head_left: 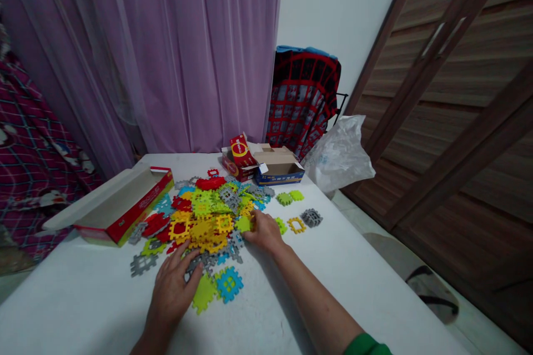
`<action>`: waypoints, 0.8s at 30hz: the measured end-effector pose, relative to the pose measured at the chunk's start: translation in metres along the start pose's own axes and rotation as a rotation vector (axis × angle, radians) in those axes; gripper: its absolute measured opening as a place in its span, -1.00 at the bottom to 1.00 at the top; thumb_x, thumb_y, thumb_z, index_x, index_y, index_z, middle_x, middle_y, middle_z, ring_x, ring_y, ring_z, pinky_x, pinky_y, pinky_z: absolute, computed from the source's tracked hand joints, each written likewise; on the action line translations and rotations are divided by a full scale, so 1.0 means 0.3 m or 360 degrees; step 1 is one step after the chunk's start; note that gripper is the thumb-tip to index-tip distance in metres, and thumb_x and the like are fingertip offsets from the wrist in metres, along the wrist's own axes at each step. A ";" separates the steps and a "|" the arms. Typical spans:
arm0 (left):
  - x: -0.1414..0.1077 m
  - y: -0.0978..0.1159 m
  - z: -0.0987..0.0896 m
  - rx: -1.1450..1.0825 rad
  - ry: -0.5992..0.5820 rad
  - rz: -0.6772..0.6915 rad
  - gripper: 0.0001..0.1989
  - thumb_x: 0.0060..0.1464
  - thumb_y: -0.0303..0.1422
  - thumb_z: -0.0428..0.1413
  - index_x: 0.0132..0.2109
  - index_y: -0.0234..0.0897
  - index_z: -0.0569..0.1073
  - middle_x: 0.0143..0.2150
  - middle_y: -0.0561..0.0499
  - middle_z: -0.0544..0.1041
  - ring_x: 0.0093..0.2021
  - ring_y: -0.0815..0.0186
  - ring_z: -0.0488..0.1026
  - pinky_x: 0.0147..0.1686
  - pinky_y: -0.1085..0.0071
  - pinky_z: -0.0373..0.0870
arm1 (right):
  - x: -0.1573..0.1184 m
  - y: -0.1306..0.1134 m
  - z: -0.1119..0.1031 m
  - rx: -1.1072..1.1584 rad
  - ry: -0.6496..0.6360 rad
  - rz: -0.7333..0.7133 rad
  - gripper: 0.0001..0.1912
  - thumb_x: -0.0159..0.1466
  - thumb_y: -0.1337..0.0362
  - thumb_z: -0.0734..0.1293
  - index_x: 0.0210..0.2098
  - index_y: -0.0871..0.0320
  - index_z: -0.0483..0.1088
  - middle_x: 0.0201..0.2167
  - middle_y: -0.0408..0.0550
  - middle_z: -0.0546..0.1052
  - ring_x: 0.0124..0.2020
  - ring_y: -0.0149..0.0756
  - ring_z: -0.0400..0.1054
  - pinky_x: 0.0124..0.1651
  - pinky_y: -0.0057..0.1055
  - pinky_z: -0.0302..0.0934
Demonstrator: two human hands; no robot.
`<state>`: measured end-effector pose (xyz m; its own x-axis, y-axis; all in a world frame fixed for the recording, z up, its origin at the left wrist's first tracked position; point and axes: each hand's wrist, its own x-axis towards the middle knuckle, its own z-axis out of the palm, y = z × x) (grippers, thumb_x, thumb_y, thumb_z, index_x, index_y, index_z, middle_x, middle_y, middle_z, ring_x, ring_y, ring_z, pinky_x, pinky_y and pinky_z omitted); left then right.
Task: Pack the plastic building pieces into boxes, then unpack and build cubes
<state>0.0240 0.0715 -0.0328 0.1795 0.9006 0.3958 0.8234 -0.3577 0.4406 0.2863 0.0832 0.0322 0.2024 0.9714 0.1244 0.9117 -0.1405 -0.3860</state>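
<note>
A heaped pile of plastic interlocking tiles with notched edges, yellow (202,230), lime green, red, grey and blue, lies on the white table (325,283). At the pile's right side, my right hand (266,231) has its thumb and fingers closed about a lime-green tile (244,224). My left hand (172,285) rests at the near left edge of the pile, fingers spread and touching grey and yellow tiles; it holds nothing I can see. Just right of its thumb are a lime-green tile (204,293) and a blue tile with a green middle (229,284).
To the left lies an open red box (125,216). At the back are a red box (239,158) and an open blue box (280,177). Loose green (285,198), yellow (296,226) and grey tiles (312,217) lie right of the pile. A plastic bag (339,155) stands beyond the table's right edge.
</note>
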 end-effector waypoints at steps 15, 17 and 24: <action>-0.003 -0.047 0.031 0.0047 0.0104 0.0083 -0.56 0.09 0.00 -0.05 -0.12 -0.07 0.60 0.14 -0.07 0.53 0.09 0.06 0.48 0.12 0.12 0.40 | 0.237 0.477 -0.280 -0.0074 0.0333 0.0884 -0.40 0.18 0.04 0.39 0.14 0.15 0.27 -0.02 0.02 0.56 0.06 -0.08 0.41 -0.05 -0.26 0.22; -0.004 -0.048 0.029 0.0052 0.0091 0.0100 -0.55 0.10 0.01 -0.06 -0.12 -0.09 0.60 0.15 -0.09 0.52 0.08 0.06 0.48 0.12 0.11 0.40 | 0.267 0.515 -0.269 -0.0092 0.0308 0.0939 -0.39 0.17 0.05 0.40 0.14 0.15 0.28 -0.01 0.07 0.56 0.06 -0.07 0.41 -0.05 -0.26 0.23; -0.008 -0.046 0.010 0.0085 0.0001 0.0060 -0.52 0.11 0.03 -0.08 -0.09 -0.08 0.60 0.15 -0.07 0.52 0.11 0.05 0.47 0.10 0.07 0.42 | 0.327 0.561 -0.218 -0.0156 0.0244 0.1005 -0.37 0.14 0.05 0.43 0.14 0.12 0.29 0.02 0.09 0.54 0.10 -0.04 0.38 0.00 -0.23 0.24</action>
<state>0.0139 0.0751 -0.0423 0.2105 0.8866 0.4120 0.8435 -0.3777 0.3819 0.4831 0.1424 0.0392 0.7514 0.6591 0.0330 0.6278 -0.6985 -0.3434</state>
